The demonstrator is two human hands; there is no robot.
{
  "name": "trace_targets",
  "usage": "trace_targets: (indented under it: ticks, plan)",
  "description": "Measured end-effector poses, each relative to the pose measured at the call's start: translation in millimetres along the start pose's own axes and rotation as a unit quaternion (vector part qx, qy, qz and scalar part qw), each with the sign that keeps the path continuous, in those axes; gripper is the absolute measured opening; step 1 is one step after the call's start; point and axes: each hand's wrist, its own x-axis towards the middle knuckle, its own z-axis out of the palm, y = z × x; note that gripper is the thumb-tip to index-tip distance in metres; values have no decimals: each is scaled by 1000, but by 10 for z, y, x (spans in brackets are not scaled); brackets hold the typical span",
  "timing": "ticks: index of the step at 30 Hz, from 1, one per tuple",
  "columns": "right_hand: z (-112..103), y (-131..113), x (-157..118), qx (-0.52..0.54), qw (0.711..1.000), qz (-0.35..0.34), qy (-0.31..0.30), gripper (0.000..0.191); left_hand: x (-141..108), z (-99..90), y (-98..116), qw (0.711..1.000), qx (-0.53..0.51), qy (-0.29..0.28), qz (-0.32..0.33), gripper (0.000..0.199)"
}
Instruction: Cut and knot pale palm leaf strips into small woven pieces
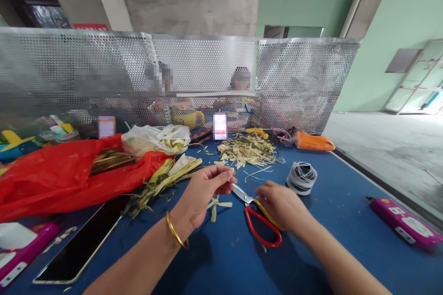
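My left hand (211, 182), with a gold bangle at the wrist, pinches a small pale strip (232, 172) between thumb and fingertips. Just below it lies a little cross-shaped piece of pale dried leaf (215, 205) on the blue table. The scissors (263, 234), one handle red and the other yellow, point their blades toward my left fingertips. Curled and blurred, my right hand (282, 205) is over the yellow handle; I cannot tell whether it grips it. Beyond the hands is a heap of pale shredded leaf strips (251, 150).
A grey cord roll (302, 178), an orange packet (314, 141) and a purple box (404, 222) are at right. At left are a red plastic bag (62, 170), leaf stalks (166, 177) and a dark tablet (83, 244). A perforated metal screen (207, 62) stands behind, people beyond it.
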Motion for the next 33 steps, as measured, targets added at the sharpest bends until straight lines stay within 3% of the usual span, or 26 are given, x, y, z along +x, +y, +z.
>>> trace_targets:
  ticks: [3,7,13,21,27,33]
  plan:
    - [5,312,116,-3,993,119,11,25,-94,-30,-162,999,-16,-1,-33,27]
    - [164,552,232,2,989,148,-5,23,-191,-20,-313,998,-21,-8,-60,27]
    - [333,534,263,31,988,148,15,6,-270,17,-384,997,-18,-34,-64,28]
    - [349,523,138,56,980,162,99,18,-327,69,-489,989,-31,-63,-127,20]
    - [287,368,101,28,982,113,146,15,-269,201,-491,980,-65,-62,-177,12]
    - [300,34,-170,13,990,-36,138,11,-36,305,-575,961,-120,-47,-244,15]
